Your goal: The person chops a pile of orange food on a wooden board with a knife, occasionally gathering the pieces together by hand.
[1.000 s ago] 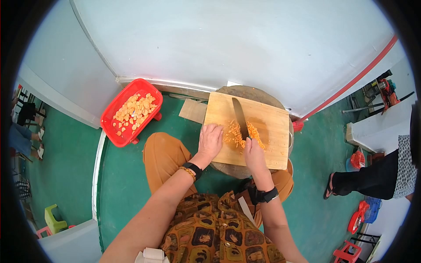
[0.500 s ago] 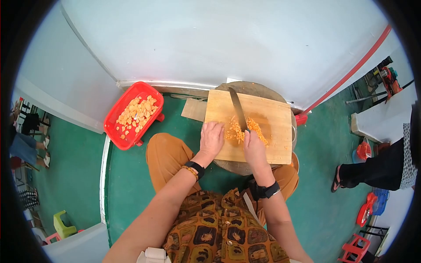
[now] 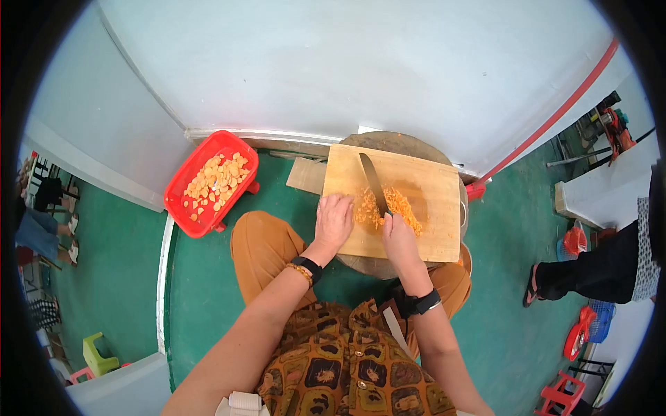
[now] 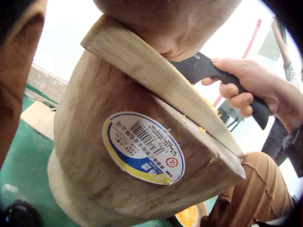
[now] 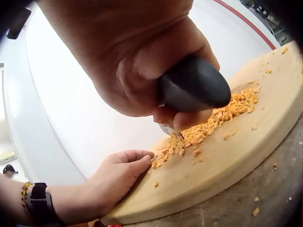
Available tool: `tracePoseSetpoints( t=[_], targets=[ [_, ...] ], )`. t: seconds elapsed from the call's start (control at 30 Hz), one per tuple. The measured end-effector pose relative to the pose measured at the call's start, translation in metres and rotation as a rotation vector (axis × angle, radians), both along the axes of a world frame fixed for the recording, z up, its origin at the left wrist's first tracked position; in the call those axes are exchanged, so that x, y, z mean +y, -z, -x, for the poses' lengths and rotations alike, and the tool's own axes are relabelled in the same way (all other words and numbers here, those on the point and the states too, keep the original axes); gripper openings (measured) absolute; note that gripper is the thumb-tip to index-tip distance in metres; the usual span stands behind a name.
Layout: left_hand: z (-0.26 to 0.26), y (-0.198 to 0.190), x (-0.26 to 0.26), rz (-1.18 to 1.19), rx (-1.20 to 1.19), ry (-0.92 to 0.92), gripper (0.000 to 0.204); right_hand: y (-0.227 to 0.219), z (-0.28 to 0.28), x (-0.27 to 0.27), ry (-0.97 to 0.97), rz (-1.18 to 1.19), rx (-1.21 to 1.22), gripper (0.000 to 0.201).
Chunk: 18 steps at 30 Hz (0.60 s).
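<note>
Through the left wrist camera I get one printed label — a pale oval sticker [image 4: 124,142] on the side of the wooden stump [image 4: 80,113], below the cutting board [image 4: 156,75]. It sits at a slant in my view and carries a barcode [image 4: 146,136], rows of small characters that look Chinese — too fine for me to read with certainty — and a red round emblem [image 4: 172,162] whose inner sign I can't make out. A blue and yellow band curves along its lower edge. On the knife [image 4: 189,67], a tiny pale mark shows on the dark blade near the handle, too small for me to read.
</note>
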State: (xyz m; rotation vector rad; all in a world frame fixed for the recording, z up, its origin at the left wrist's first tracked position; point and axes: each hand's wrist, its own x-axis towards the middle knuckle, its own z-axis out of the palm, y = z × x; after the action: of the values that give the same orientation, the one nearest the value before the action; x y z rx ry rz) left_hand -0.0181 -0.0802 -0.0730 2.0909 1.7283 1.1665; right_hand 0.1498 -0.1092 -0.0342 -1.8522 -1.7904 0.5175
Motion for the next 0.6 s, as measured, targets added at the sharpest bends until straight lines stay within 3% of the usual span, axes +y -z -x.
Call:
tracePoseSetpoints(
  t=[0.17,0.27,0.6],
  targets=[
    [0.0,-0.001,-0.003,0.026,-0.004,0.0,0.019,-0.022,0.008,-0.002,0.018,0.011,0.005,0.034],
    [0.0,-0.001,-0.003,0.028,-0.013,0.002,0.019,-0.002,0.008,0.0,0.006,0.049,-0.062,0.034],
    [-0.001,-0.001,-0.002,0.018,-0.003,-0.004,0.019,-0.02,0.008,-0.01,0.001,0.027,-0.011,0.033]
  ],
)
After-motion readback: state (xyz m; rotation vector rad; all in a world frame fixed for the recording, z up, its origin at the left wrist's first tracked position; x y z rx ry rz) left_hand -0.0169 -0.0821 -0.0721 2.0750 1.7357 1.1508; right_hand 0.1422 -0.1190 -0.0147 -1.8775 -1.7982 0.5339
